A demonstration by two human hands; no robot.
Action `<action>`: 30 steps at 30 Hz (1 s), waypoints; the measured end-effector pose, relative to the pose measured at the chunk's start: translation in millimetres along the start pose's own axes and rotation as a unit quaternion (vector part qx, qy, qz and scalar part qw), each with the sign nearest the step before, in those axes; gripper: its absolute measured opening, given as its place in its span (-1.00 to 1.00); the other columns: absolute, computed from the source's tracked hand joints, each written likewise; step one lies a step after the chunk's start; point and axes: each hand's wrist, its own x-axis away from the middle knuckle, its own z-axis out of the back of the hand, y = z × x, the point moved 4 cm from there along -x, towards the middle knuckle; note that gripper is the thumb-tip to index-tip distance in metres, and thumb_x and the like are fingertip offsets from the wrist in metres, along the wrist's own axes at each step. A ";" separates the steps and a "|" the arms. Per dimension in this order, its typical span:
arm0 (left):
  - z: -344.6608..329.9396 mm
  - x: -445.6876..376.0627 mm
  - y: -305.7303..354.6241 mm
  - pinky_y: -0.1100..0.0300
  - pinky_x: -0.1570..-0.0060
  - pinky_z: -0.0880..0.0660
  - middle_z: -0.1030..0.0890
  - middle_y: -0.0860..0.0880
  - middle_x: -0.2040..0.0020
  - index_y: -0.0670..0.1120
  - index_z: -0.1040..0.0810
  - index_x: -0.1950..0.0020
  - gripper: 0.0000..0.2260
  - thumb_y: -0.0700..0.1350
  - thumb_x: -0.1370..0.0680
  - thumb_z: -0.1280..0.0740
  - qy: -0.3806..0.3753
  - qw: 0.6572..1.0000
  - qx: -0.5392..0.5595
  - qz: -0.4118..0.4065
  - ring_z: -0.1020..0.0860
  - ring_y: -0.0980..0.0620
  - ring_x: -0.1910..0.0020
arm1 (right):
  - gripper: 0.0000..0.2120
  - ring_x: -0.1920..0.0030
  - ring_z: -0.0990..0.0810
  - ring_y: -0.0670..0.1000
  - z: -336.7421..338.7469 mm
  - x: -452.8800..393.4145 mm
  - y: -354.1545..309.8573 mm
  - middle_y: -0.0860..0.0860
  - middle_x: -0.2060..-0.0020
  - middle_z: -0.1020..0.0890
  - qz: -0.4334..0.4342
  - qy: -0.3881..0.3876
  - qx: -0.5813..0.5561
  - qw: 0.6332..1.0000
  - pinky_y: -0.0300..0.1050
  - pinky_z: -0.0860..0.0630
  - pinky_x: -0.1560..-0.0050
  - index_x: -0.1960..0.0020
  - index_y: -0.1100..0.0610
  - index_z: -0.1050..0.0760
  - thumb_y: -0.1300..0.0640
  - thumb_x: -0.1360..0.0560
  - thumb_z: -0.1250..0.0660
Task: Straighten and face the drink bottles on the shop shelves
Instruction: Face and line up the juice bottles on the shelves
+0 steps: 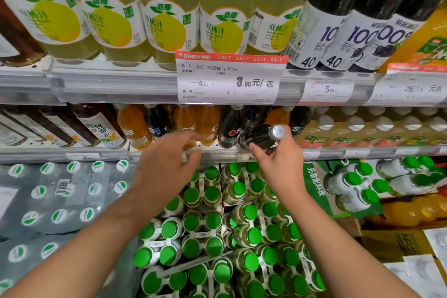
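Note:
My right hand (280, 162) grips a dark soda bottle (260, 138) with a silver cap, tilted toward me at the front edge of the middle shelf (169, 152). My left hand (169, 164) hovers in front of that shelf with fingers loosely spread, holding nothing, just below the orange soda bottles (205, 125). Other dark soda bottles (229, 128) stand upright between the orange ones. On the top shelf stands a row of pale yellow pomelo juice bottles (167, 24), and to their right dark grape juice bottles (338, 31).
Brown herbal drink bottles (96, 125) fill the middle shelf's left; white-capped juice packs (377, 128) fill its right. Below are several green-capped bottle packs (210, 225), wrapped water packs (60, 201) at left and cartons at lower right. A sale price tag (229, 77) hangs from the top shelf rail.

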 end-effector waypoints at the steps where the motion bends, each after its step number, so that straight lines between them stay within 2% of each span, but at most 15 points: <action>1: 5.1 -0.1 -5.7 0.29 0.03 -0.44 -0.66 0.08 -0.07 -0.01 -0.62 -0.21 -0.79 -0.15 -0.57 -0.40 0.007 1.000 -0.018 -0.002 -0.54 0.15 0.02 | -0.60 0.28 -0.54 -0.16 -3.4 -3.0 1.1 -0.12 0.25 -0.54 0.005 0.000 0.004 1.000 -0.13 -0.37 0.22 -0.06 0.05 -0.37 0.05 -0.44 -0.57; 3: 12.9 -2.9 -16.6 0.18 -0.05 -0.50 -0.64 0.04 -0.12 -0.06 -0.62 -0.18 -0.79 -0.20 -0.55 -0.39 0.020 0.998 -0.050 -0.021 -0.57 0.06 -0.05 | -0.58 0.08 -0.57 0.04 -9.2 -10.0 1.3 0.02 0.07 -0.58 0.010 0.003 0.020 1.000 -0.10 -0.41 0.11 -0.11 0.13 -0.42 0.04 -0.43 -0.57; 4: 16.6 -4.4 -20.9 0.10 -0.08 -0.51 -0.62 0.01 -0.14 -0.09 -0.61 -0.18 -0.78 -0.21 -0.54 -0.38 0.031 0.997 -0.062 -0.032 -0.57 0.00 -0.08 | -0.58 0.02 -0.54 0.06 -11.6 -13.6 0.9 0.06 0.01 -0.57 0.007 0.001 0.028 1.000 -0.12 -0.37 0.07 -0.13 0.16 -0.43 0.05 -0.43 -0.57; 7: 27.5 -7.8 -31.2 0.08 -0.03 -0.47 -0.54 -0.10 -0.16 -0.15 -0.58 -0.24 -0.69 -0.24 -0.49 -0.39 0.076 0.993 -0.080 -0.032 -0.52 -0.10 -0.09 | -0.59 0.01 -0.46 0.01 -15.4 -21.4 -4.5 0.10 -0.07 -0.53 -0.004 -0.012 0.058 0.998 -0.19 -0.29 0.02 -0.17 0.20 -0.46 0.04 -0.47 -0.54; 11: 32.8 -16.8 -35.9 -0.19 0.00 -0.55 -0.47 -0.19 -0.24 -0.13 -0.45 -0.41 -0.50 -0.22 -0.46 -0.40 0.079 0.991 -0.112 0.004 -0.48 -0.26 -0.19 | -0.54 -0.08 -0.54 0.17 -19.2 -25.2 -9.5 0.16 -0.13 -0.52 0.001 -0.024 0.103 0.994 0.01 -0.44 -0.04 -0.27 0.25 -0.45 0.01 -0.53 -0.49; 13: 31.5 -20.7 -37.6 -0.18 0.09 -0.54 -0.44 -0.19 -0.26 -0.12 -0.39 -0.45 -0.46 -0.19 -0.47 -0.40 0.069 0.989 -0.125 0.028 -0.48 -0.28 -0.15 | -0.53 -0.09 -0.54 0.20 -20.2 -26.0 -12.4 0.17 -0.11 -0.52 0.005 -0.026 0.118 0.993 0.06 -0.45 -0.02 -0.29 0.27 -0.42 0.01 -0.54 -0.47; 16: 27.8 -23.6 -39.5 -0.15 0.16 -0.50 -0.45 -0.20 -0.24 -0.13 -0.37 -0.46 -0.45 -0.16 -0.49 -0.41 0.063 0.987 -0.145 0.040 -0.49 -0.30 -0.10 | -0.55 -0.02 -0.57 0.25 -19.5 -26.6 -15.5 0.20 -0.03 -0.57 0.022 -0.013 0.136 0.990 -0.02 -0.33 0.14 -0.26 0.29 -0.40 0.05 -0.55 -0.47; 19: 25.9 -27.9 -40.4 -0.06 0.22 -0.40 -0.48 -0.23 -0.15 -0.17 -0.42 -0.38 -0.53 -0.14 -0.50 -0.40 0.059 0.984 -0.163 0.041 -0.50 -0.34 -0.02 | -0.51 0.08 -0.62 0.26 -21.5 -26.4 -15.3 0.19 0.05 -0.61 0.041 -0.016 0.155 0.987 -0.05 -0.32 0.21 -0.30 0.30 -0.36 0.05 -0.56 -0.46; 23: 25.9 -34.7 -39.8 -0.04 0.21 -0.38 -0.50 -0.23 -0.09 -0.18 -0.45 -0.28 -0.64 -0.13 -0.54 -0.40 0.058 0.983 -0.162 0.063 -0.53 -0.34 0.03 | -0.46 0.15 -0.65 0.26 -23.7 -27.1 -16.6 0.18 0.12 -0.64 0.047 -0.025 0.178 0.983 -0.02 -0.40 0.24 -0.35 0.32 -0.30 0.02 -0.58 -0.43; 27: 25.4 -37.8 -41.1 -0.14 0.08 -0.48 -0.55 -0.24 -0.09 -0.18 -0.48 -0.28 -0.67 -0.11 -0.55 -0.39 0.050 0.984 -0.155 0.065 -0.52 -0.32 -0.04 | -0.55 0.12 -0.65 0.30 -22.3 -34.5 -20.7 0.19 0.12 -0.64 0.044 -0.037 0.215 0.975 0.04 -0.43 0.19 -0.20 0.26 -0.36 -0.05 -0.57 -0.43; 30: 25.1 -39.6 -42.8 -0.12 0.09 -0.47 -0.56 -0.24 -0.06 -0.19 -0.50 -0.25 -0.68 -0.11 -0.54 -0.39 0.051 0.984 -0.157 0.064 -0.52 -0.31 -0.03 | -0.49 0.12 -0.67 0.28 -17.1 -40.8 -22.1 0.17 0.16 -0.66 0.035 -0.041 0.278 0.959 0.06 -0.50 0.19 -0.20 0.20 -0.38 -0.19 -0.55 -0.41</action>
